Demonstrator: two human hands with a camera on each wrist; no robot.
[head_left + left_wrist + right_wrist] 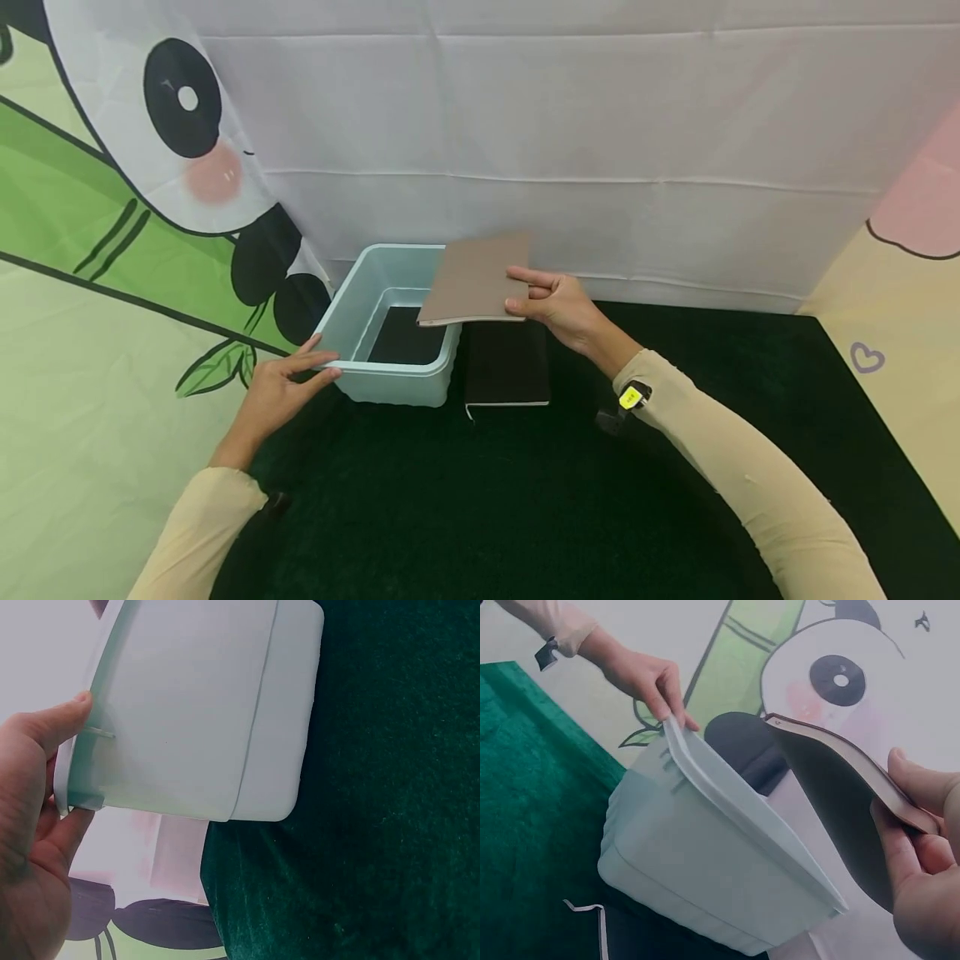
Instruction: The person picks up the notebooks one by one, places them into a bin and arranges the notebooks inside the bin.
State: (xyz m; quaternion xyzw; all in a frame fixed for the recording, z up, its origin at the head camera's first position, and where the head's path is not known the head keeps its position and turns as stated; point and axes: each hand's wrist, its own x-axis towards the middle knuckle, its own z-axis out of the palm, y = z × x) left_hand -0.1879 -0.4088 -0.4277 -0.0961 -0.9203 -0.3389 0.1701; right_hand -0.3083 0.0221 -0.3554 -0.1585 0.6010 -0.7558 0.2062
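Observation:
A light blue plastic bin (397, 383) stands on the dark green cloth, with a flat black item (407, 336) on its bottom. My left hand (281, 392) pinches the bin's near left rim corner; in the left wrist view, thumb and fingers (71, 832) lie on either side of the rim. My right hand (562, 312) pinches the right edge of a taupe notebook (480, 279), held partly over the bin's right side. In the right wrist view, the notebook (832, 802) bends slightly between thumb and fingers. A black notebook (507, 371) lies right of the bin, below the taupe one.
Dark green cloth (480, 500) covers the table. A white sheet (562, 125) hangs behind, close to the bin's back. A printed fabric with a panda face (120, 100) is on the left, and a cream and pink one (892, 292) on the right.

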